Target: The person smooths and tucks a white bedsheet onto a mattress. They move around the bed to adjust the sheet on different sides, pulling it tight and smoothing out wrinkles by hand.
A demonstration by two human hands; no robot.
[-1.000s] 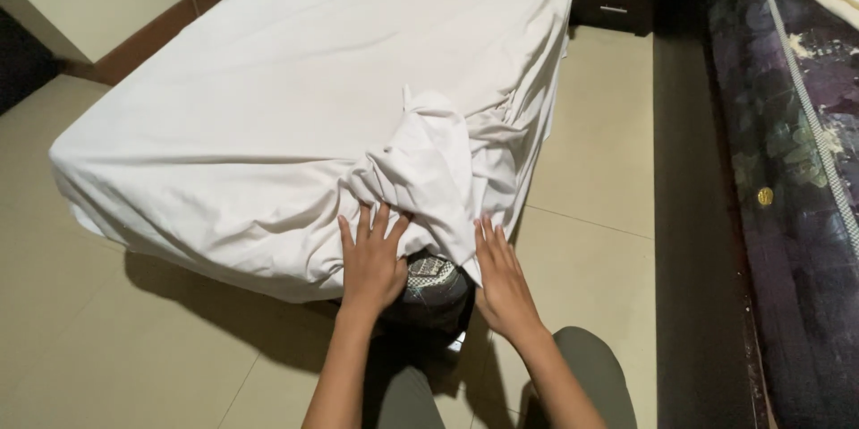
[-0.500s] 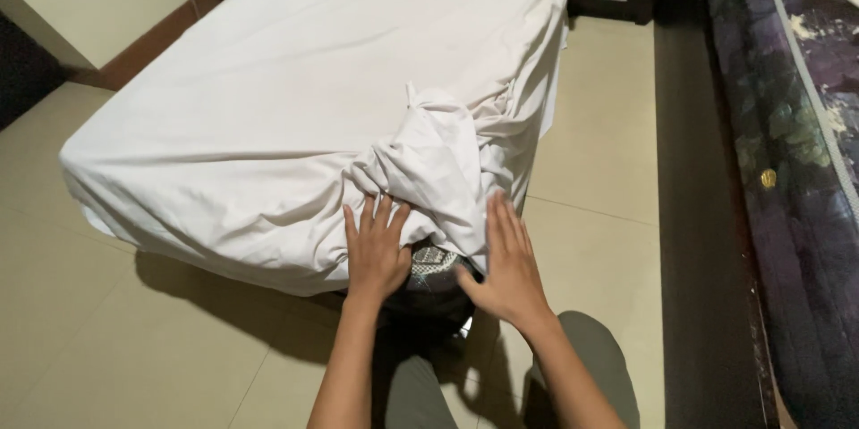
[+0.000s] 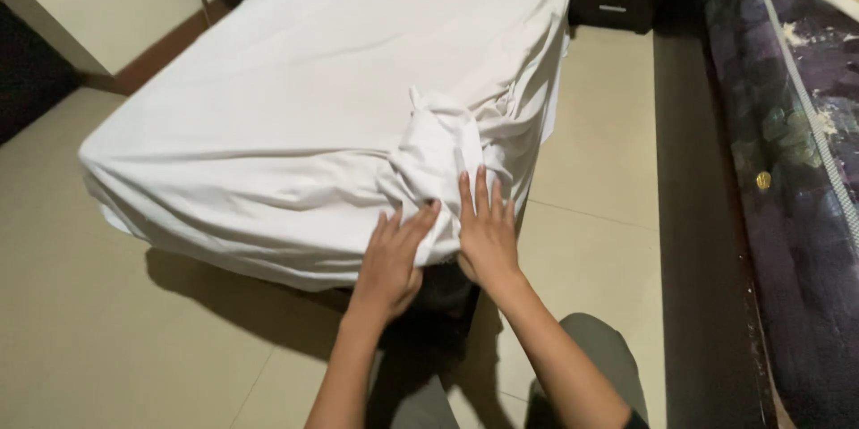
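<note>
Both hands are sitting higher on the bunched corner than half a second ago, and closer together. Head view: I'm seeing the left hand (image 3: pixel 391 259) pressing flat, fingers spread, on the white sheet (image 3: pixel 313 125) at the near corner of the bed; the right hand (image 3: pixel 486 230) is lying open against the gathered fold (image 3: pixel 438 152). Neither is gripping. I'm judging this as corner tucking; next needs slack pushed under the mattress edge.

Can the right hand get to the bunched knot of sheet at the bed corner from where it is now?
Probably yes. The right hand already lies flat on the white sheet just under the bunched knot, and nothing stands between them; the left hand rests beside it.
</note>
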